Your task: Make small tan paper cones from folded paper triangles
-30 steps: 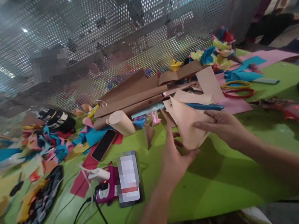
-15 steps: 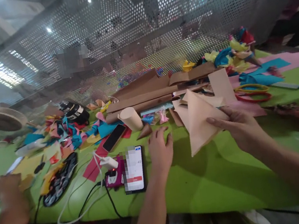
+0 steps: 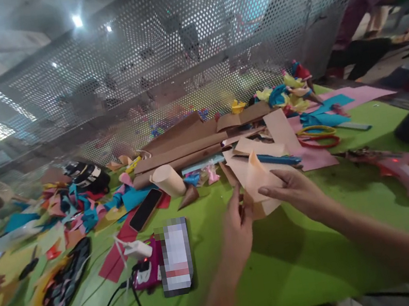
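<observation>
The paper point(image 3: 256, 180) was held between your two hands above the near part of the green table point(image 3: 306, 271), right of center. Your right hand point(image 3: 277, 183) gripped it from the right side: the thumb lay flat across the front face, pointing left, and the other fingers were bent at the right edge, partly behind the sheet. Your left hand point(image 3: 244, 210) stood at the lower left edge, its fingers curled and the thumb raised beside them; the fingertips met the paper there, but whether they pinched it could not be told.

The paper was pale peach to tan, plain and folded. Its upper part rose to a narrow point, lighter along one side where the fold caught the light. Below your right thumb, a loose flap spread downward and to the right, and a soft shadow fell on the table beneath.

Just behind the paper lay flat sheets point(image 3: 278, 130) of similar color, with a long blue tool point(image 3: 280, 158) across them. To the right were scissors point(image 3: 322, 139) with yellow and red handles, then a pink glue gun point(image 3: 403, 169). To the left stood a paper tube point(image 3: 169, 181), with a small brown cone point(image 3: 189, 196) lying just beside it.
</observation>
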`<state>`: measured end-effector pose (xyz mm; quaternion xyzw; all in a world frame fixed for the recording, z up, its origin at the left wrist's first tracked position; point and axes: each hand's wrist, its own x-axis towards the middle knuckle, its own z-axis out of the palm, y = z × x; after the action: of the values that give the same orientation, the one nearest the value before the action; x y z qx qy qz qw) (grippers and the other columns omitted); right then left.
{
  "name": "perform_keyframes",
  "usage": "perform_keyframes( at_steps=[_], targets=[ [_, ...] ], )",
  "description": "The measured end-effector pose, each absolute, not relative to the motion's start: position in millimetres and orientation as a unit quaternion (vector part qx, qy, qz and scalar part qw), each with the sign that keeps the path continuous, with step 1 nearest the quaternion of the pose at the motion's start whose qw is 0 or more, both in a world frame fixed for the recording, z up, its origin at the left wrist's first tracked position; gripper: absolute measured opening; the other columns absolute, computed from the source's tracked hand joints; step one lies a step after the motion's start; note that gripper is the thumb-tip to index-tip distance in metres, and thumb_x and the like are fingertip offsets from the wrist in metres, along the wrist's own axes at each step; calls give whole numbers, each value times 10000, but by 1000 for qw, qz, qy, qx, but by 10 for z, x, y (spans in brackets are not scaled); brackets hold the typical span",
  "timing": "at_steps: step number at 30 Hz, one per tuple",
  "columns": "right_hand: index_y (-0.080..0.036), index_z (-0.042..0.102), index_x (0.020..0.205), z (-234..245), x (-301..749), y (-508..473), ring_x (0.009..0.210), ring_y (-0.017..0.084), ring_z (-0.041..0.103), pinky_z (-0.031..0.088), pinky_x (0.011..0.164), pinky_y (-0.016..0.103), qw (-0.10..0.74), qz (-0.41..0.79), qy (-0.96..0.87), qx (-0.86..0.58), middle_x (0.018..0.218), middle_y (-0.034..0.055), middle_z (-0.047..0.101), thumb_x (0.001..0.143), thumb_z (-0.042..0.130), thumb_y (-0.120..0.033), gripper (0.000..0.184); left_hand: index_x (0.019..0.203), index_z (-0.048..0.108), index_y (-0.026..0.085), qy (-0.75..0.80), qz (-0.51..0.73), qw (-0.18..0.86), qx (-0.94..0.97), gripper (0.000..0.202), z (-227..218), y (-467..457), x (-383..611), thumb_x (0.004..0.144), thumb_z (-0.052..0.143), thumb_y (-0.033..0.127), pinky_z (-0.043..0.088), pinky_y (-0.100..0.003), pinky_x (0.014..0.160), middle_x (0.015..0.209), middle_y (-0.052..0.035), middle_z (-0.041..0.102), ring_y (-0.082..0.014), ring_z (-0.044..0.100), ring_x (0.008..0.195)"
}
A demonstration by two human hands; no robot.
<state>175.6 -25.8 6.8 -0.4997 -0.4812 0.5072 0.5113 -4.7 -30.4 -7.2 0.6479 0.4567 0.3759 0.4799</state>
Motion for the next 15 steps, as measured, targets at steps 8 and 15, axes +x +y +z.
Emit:
perform_keyframes(
  at_steps=[8,15],
  targets=[
    [-183,692,798,70,1766,-274,656,192,630,500,591,287,484,550,-494,-469,728,24,708,653,830,-605,467,1121,720,203,528,454,486,528,390,-40,-267,-110,929,571,509,453,-422,1064,1234,-110,719,-283,624,1205],
    [-193,748,874,82,1842,-288,750,239,689,546,683,334,454,567,-497,-475,850,51,767,664,848,-549,426,1081,737,159,446,485,625,419,537,9,-194,-210,694,835,518,516,-408,960,1036,-109,771,-274,709,989]
  ],
)
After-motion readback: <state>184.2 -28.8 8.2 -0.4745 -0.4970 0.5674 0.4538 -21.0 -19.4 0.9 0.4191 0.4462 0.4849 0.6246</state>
